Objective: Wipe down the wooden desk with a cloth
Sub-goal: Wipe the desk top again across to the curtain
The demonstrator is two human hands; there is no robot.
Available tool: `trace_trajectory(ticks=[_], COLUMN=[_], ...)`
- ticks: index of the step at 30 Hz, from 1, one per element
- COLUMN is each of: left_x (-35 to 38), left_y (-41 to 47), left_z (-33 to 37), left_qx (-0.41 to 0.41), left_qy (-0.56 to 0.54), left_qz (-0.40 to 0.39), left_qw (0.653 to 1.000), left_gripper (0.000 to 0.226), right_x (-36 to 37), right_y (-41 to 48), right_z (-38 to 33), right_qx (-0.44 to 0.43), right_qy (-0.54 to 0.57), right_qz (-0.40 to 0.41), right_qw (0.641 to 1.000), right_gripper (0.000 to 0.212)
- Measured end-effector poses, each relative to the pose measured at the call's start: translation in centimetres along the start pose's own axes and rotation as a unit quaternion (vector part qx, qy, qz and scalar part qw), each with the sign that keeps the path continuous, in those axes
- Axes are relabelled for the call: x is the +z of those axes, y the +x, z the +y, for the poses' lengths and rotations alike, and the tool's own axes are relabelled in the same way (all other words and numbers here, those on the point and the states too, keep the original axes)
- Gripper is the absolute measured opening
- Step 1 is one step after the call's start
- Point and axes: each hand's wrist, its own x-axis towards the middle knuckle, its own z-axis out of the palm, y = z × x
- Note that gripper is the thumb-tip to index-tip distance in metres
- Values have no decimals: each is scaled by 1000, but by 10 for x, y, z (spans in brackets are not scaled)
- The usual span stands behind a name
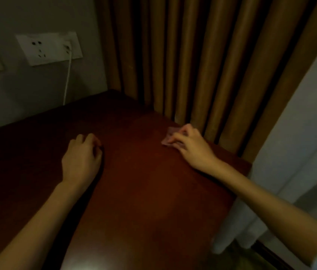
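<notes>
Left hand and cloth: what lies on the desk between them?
Nothing: in the head view only bare wooden desk separates the left hand from the cloth.

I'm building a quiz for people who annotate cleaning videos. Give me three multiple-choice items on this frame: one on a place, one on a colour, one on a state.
1. Where is the cloth?
A. Under the right hand, on the desk near the curtain
B. On the floor
C. Hanging on the wall

2. What colour is the cable on the wall?
A. Black
B. White
C. Red

3. What is the left hand doing?
A. Gripping the cloth
B. Pulling the cable
C. Resting on the desk, holding nothing

Answers:
1 A: the right hand pinches the small pinkish cloth on the wood, close to the curtain folds.
2 B: the cable running down from the socket plate is white.
3 C: the left hand lies on the desk with its fingers loosely curled and nothing in it.
</notes>
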Motion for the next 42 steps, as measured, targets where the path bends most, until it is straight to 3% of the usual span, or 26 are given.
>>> trace_trajectory(ticks=[3, 6, 9, 11, 16, 21, 25, 30, 36, 39, 42], left_x=[6, 14, 18, 19, 20, 21, 24, 23, 20, 22, 24], left_y=[14, 18, 19, 20, 19, 19, 19, 20, 18, 19, 20], left_z=[-8, -7, -11, -14, -17, -17, -15, -16, -17, -17, -16], left_qx=[-37, -27, -25, -28, -25, -27, -22, -35, -47, -46, -46], left_qy=[7, 24, 17, 1, -29, -26, -19, -17, -11, -10, -3], left_qz=[-1, 5, 28, 37, 40, 38, 40, 26, 31, 37, 40], left_qw=[999, 999, 999, 999, 998, 999, 999, 999, 998, 998, 998], left_gripper=[18, 20, 17, 17, 15, 18, 17, 20, 21, 23, 23], right_x=[-23, -19, 15, 37, 51, 2, 1, 54, 57, 30, 21], right_y=[-45, -69, -42, -2, 77, 16, -33, 31, 123, 89, 40], right_z=[11, -39, -96, -114, -55, 8, -40, -108, -24, 9, -15], right_qx=[4, -44, -142, -160, -76, 39, -18, -151, -25, 24, -20], right_qy=[-8, -5, 23, 28, -4, -54, -62, -26, -31, -62, -77], right_qz=[3, -29, -59, -61, -28, 11, -14, -48, -37, -20, -16], right_qw=[1000, 999, 988, 985, 997, 998, 998, 987, 999, 998, 997], right_gripper=[18, 20, 19, 18, 14, 11, 12, 16, 20, 20, 22])
